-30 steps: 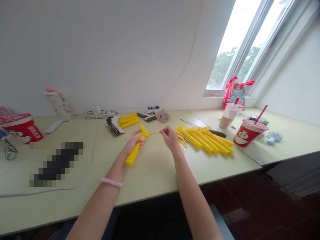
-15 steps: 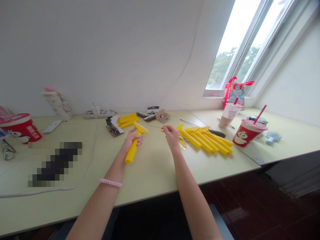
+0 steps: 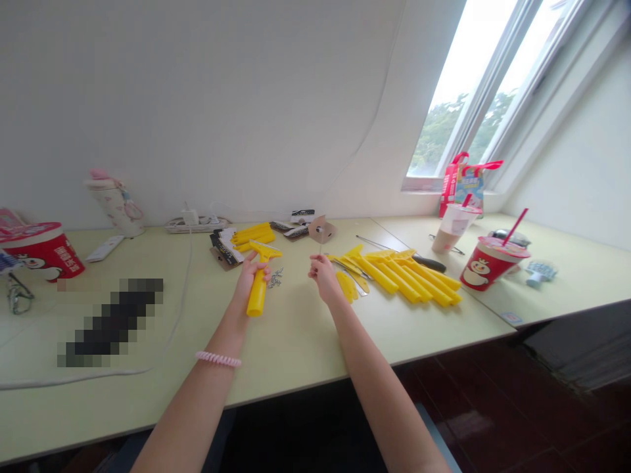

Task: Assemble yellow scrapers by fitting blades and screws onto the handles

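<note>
My left hand [image 3: 252,276] is closed around the handle of a yellow scraper [image 3: 257,289], its wide head up and its round handle end toward me. Beside those fingers lies a small pile of screws [image 3: 276,277] on the table. My right hand [image 3: 323,276] is pinched on a thin metal rod [image 3: 321,247] that points upward; the rest of it is hidden in the fingers. Just right of that hand are flat yellow blade pieces [image 3: 347,286] with metal edges. Past them, several yellow scraper handles [image 3: 409,279] lie in a slanted row.
Black and white packets [image 3: 227,248] and more yellow pieces [image 3: 254,234] lie at the back, near a cardboard piece [image 3: 322,230]. A black-handled screwdriver [image 3: 428,263] is behind the row. Red cups [image 3: 486,266] stand at both sides; a white cable [image 3: 185,289] crosses the left.
My right hand has moved left and slightly down, and the rod in it has swung from pointing left to upright. My left hand has shifted slightly left with the scraper, uncovering the screws.
</note>
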The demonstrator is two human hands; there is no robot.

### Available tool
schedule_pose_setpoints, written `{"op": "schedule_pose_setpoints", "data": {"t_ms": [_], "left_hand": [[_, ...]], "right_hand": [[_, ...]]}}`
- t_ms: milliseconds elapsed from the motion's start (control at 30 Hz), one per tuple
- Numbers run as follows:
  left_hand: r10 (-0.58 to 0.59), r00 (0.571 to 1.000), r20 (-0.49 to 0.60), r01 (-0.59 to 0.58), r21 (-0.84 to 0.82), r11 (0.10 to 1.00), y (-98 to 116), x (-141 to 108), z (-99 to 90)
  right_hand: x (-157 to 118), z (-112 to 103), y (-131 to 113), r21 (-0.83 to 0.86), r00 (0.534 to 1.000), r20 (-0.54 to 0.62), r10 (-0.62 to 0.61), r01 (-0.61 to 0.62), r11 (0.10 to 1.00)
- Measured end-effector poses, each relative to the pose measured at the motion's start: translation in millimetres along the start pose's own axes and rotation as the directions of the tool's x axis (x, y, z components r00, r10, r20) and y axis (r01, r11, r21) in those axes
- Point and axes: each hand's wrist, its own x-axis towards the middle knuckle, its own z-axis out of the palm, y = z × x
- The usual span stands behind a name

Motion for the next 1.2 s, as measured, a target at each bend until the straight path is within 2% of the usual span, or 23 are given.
{"op": "schedule_pose_setpoints", "data": {"t_ms": [33,100,200,300,467,700,800,900,1033,1100,1200], "left_hand": [[0.003,1.000,-0.001,-0.003,-0.005,1.000,-0.2,0.6,-0.5],[0.011,1.000,-0.003,-0.011,-0.011,1.000,-0.8,1.8,-1.6],[0.005,1.000,-0.006,-0.005,-0.007,1.000,-1.4,3.8,-3.7],[-0.001,1.000,-0.015,0.001,0.012,1.000,-2.0,5.6,-5.9],[0.007,0.999,-0.034,-0.006,0.024,1.000,-3.3,7.3,-8.8],[0.012,1.000,-0.017,-0.011,0.041,0.999,-4.1,6.6,-9.8],[0.000,1.000,0.007,-0.001,0.041,0.999,-4.4,5.5,-9.4],[-0.024,0.999,0.030,0.022,0.059,0.998,-4.8,4.8,-8.5],[-0.123,0.990,0.067,0.114,0.117,0.986,-6.6,1.8,-3.8],[-0.203,0.972,0.119,0.180,0.180,0.967,-9.0,-1.1,-0.4],[-0.299,0.931,0.208,0.229,0.302,0.925,-14.9,-4.8,3.3]], "right_hand": [[-2.4,6.1,3.4,-0.162,0.999,-0.002,-0.036,0.035,0.986],[-5.8,16.5,9.5,-0.443,0.993,0.060,-0.105,0.121,0.889],[-6.0,27.4,15.0,-0.673,0.986,0.114,-0.119,0.165,0.721],[-1.5,33.9,16.2,-0.740,0.984,0.132,-0.120,0.179,0.649],[5.1,40.1,15.4,-0.741,0.967,0.232,-0.108,0.248,0.624],[4.2,43.6,19.4,-0.779,0.956,0.250,-0.150,0.291,0.555],[3.3,41.0,19.9,-0.769,0.964,0.225,-0.141,0.265,0.582],[3.2,33.3,16.9,-0.689,0.977,0.171,-0.128,0.212,0.693],[5.2,17.1,8.0,-0.397,0.995,0.055,-0.080,0.095,0.913],[6.2,9.7,2.4,-0.257,0.999,0.035,-0.039,0.047,0.965],[5.5,3.2,-6.4,-0.155,0.996,0.086,-0.020,0.033,0.987]]}}
